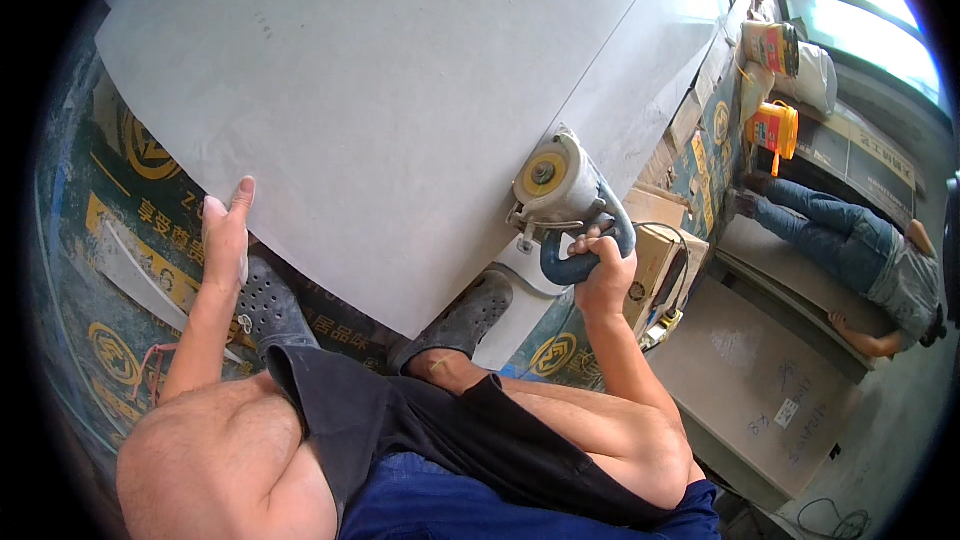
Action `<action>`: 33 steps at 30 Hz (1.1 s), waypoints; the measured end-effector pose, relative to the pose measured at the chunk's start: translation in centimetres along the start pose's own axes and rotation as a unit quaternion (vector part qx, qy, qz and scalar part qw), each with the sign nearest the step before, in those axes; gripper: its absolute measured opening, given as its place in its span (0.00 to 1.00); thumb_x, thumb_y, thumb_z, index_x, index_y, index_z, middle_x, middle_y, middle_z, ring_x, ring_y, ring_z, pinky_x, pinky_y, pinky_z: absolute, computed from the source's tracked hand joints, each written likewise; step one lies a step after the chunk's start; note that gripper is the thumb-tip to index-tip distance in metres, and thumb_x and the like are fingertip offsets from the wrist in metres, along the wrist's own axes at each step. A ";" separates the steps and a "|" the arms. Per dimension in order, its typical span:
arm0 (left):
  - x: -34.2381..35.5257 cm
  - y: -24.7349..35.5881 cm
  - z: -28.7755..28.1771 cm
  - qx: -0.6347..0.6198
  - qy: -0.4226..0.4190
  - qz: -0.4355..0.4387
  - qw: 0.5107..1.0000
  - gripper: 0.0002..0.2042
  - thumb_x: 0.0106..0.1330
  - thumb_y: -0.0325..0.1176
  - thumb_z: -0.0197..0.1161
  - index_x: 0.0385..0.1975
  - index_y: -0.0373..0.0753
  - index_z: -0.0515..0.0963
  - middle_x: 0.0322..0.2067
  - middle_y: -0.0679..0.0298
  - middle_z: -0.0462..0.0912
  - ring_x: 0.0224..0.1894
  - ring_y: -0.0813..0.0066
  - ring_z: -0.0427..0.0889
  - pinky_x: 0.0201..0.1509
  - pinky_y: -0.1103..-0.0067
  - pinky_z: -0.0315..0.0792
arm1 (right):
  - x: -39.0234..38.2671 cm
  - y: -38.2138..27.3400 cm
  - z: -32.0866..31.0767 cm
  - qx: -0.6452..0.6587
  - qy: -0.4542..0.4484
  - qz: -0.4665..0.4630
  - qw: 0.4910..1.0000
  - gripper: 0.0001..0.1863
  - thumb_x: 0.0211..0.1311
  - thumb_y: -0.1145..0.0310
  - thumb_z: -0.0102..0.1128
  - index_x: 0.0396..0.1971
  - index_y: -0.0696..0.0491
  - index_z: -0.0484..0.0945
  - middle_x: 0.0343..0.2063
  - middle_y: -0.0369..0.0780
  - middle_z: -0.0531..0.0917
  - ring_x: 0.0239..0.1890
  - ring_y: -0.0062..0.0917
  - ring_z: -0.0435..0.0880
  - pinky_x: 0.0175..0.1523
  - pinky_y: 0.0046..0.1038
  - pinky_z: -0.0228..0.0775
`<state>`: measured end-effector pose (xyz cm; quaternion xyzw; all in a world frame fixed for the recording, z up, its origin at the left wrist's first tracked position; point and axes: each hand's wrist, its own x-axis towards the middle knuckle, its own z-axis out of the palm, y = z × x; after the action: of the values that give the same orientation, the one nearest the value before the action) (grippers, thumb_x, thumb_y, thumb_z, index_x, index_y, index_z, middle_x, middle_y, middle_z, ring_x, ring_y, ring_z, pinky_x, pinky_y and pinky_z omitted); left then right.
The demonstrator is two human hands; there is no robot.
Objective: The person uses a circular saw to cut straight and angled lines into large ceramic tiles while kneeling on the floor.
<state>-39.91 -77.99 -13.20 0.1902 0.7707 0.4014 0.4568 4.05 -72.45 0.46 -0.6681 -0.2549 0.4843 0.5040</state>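
A large pale grey tile slab [370, 120] spreads out in front of me. My left hand [227, 235] is at its left near edge, thumb on top and the other fingers mostly hidden around the edge. My right hand [604, 275] is wrapped round the dark loop handle of a hand-held tile saw [560, 185]. The saw rests on the slab near its right side, its yellow-and-grey round housing facing left. From the front of the saw a thin straight line [622, 28] runs away to the far edge, with a narrower strip [650, 70] to its right.
My feet in grey clogs [470, 315] stand at the slab's near edge, over dark green printed floor sheeting [110, 350]. At right are a cardboard box [650, 265], a cable, buckets [772, 130] and stacked slabs [750, 370]. Another person [850, 240] is at the far right.
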 end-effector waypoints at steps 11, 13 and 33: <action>-0.2 0.1 0.1 0.006 -0.006 -0.007 1.000 0.26 0.66 0.53 0.65 0.32 0.33 0.66 0.35 0.65 0.66 0.40 0.78 0.61 0.48 0.79 0.64 | -0.7 0.1 -0.2 0.001 -0.009 0.000 1.000 0.12 0.48 0.82 0.49 0.36 0.59 0.70 0.26 0.39 0.74 0.24 0.25 0.74 0.33 0.29 0.73; 0.1 -0.3 -0.1 0.005 -0.010 -0.008 1.000 0.26 0.66 0.53 0.65 0.33 0.32 0.66 0.36 0.65 0.66 0.40 0.77 0.61 0.48 0.79 0.64 | -0.8 0.2 -0.3 -0.003 -0.008 0.004 1.000 0.13 0.47 0.81 0.49 0.36 0.59 0.70 0.26 0.39 0.73 0.24 0.25 0.74 0.33 0.30 0.73; 0.4 -1.2 -0.4 0.005 -0.007 0.000 1.000 0.23 0.68 0.50 0.65 0.32 0.35 0.66 0.34 0.68 0.66 0.38 0.81 0.62 0.43 0.81 0.65 | -1.8 0.7 -0.4 0.004 -0.011 0.006 1.000 0.13 0.48 0.82 0.49 0.37 0.60 0.69 0.26 0.39 0.74 0.24 0.26 0.74 0.33 0.30 0.73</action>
<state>-40.36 -78.61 -14.29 0.1956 0.7696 0.3962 0.4608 3.61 -74.35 0.51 -0.6620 -0.2547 0.4955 0.5013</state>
